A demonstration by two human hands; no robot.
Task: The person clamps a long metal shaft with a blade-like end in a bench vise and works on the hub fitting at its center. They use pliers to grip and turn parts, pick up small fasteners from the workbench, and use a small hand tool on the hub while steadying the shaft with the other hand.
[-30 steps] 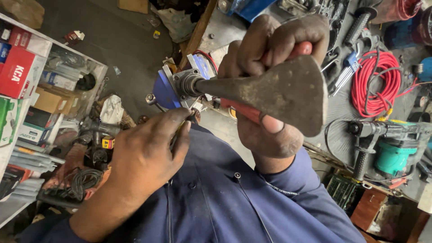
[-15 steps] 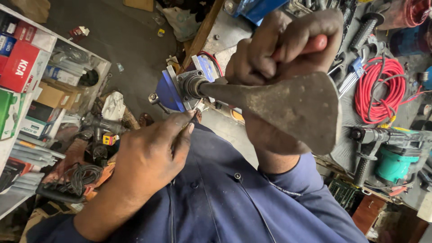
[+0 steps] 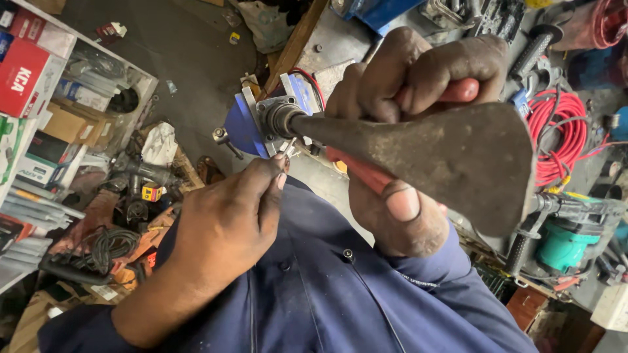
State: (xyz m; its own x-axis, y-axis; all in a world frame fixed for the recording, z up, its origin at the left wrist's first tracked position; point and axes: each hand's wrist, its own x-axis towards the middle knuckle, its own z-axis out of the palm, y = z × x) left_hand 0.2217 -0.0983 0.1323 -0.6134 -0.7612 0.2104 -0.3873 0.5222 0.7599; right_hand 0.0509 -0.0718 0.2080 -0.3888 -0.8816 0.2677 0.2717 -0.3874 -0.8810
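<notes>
A wide, flat, rusty chisel bit (image 3: 458, 157) points toward me. Its shank runs into a grey metal collar (image 3: 278, 117) on a blue clamp-like body (image 3: 239, 127). My right hand (image 3: 405, 85) is wrapped around a red-handled tool (image 3: 366, 175) just behind the bit; the tool's working end is hidden by the fingers. My left hand (image 3: 222, 229) pinches a small thin metal piece between thumb and forefinger, right under the collar. A dark blue work shirt fills the lower part of the view.
A red coiled cable (image 3: 556, 131) and a green power tool (image 3: 562, 245) lie on the right. Shelves with boxes (image 3: 39, 85) stand at the left. A black cable bundle (image 3: 98, 252) and a drill (image 3: 144, 173) lie on the cluttered floor below.
My left fingertips have moved up, closer to the collar. My right hand and the chisel bit have shifted slightly right and nearer the camera.
</notes>
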